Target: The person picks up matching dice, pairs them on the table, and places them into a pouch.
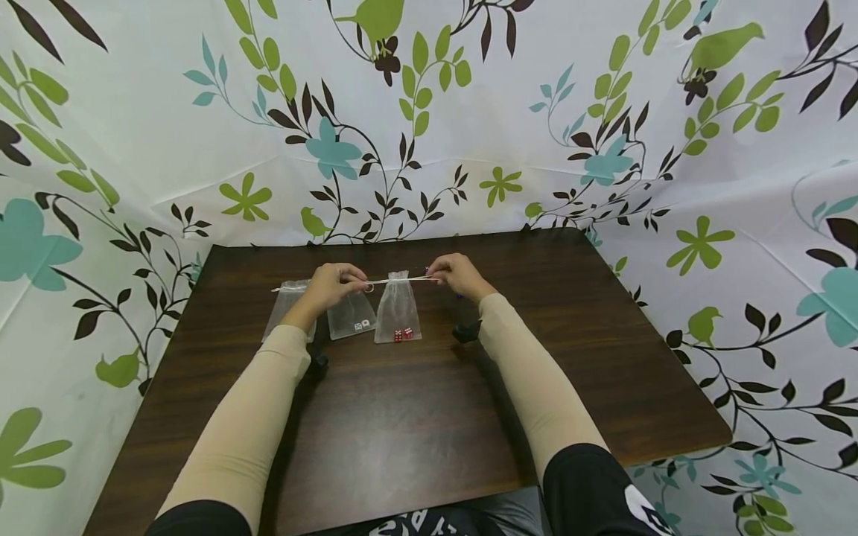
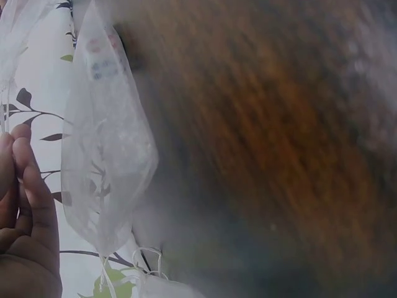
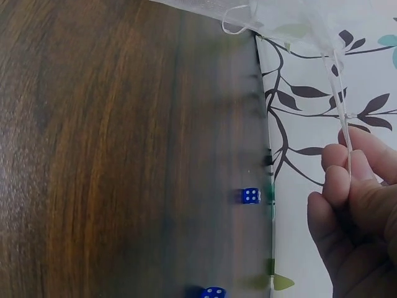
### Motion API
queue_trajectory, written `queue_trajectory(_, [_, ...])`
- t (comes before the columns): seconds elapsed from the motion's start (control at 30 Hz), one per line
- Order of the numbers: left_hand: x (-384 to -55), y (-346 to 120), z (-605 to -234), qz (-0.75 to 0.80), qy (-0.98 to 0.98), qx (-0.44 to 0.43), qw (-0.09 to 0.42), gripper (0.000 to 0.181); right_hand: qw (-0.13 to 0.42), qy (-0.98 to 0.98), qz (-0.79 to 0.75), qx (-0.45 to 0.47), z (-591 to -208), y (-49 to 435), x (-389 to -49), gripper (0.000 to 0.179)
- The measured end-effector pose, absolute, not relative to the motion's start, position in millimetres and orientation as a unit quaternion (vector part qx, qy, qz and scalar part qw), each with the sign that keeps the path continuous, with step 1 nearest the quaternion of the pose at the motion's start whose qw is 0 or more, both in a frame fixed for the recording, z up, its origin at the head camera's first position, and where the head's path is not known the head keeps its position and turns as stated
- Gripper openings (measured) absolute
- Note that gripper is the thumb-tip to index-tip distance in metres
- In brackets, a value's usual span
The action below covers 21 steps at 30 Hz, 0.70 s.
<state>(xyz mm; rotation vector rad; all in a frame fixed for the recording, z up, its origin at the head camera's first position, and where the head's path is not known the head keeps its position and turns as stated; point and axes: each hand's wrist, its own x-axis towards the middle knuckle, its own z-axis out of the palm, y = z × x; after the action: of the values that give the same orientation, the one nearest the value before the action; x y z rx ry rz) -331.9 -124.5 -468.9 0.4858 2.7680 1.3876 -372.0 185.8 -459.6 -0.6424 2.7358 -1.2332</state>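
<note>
A sheer white drawstring bag (image 1: 398, 309) with red dice (image 1: 404, 335) in its bottom lies on the table, its neck gathered. Its white cords stretch out taut to both sides. My left hand (image 1: 333, 285) pinches the cord at the left between thumb and fingertips. On the other side my right hand (image 1: 461, 274) pinches the opposite cord end, also seen in the right wrist view. Just left of this bag is a second sheer bag (image 1: 345, 316) holding white dice (image 1: 362, 325). A third bag (image 1: 284, 301) lies partly hidden behind my left forearm.
Two blue dice, a farther die (image 3: 250, 195) and a nearer die (image 3: 213, 292), sit loose near the far table edge, beside my right hand. The dark wooden table (image 1: 415, 432) meets a leaf-patterned cloth (image 1: 429, 193) behind it.
</note>
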Motion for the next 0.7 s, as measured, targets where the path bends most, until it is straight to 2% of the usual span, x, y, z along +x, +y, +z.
queue_trajectory(0.23, [-331.1, -127.4, -468.2, 0.435, 0.886, 0.158, -0.003, 0.016, 0.039, 0.888, -0.404, -0.216, -461.4, 180.7, -373.1, 0.013])
queue_trajectory(0.5, [-329.3, -135.4, -464.9, 0.402, 0.899, 0.168, -0.05, 0.021, 0.002, 0.915, -0.314, -0.254, -459.8, 168.4, -373.2, 0.025])
queue_trajectory(0.7, [-326.7, -146.9, -461.3, 0.386, 0.908, 0.148, -0.073, 0.022, -0.007, 0.905, -0.314, -0.288, -456.4, 147.0, -372.5, 0.027])
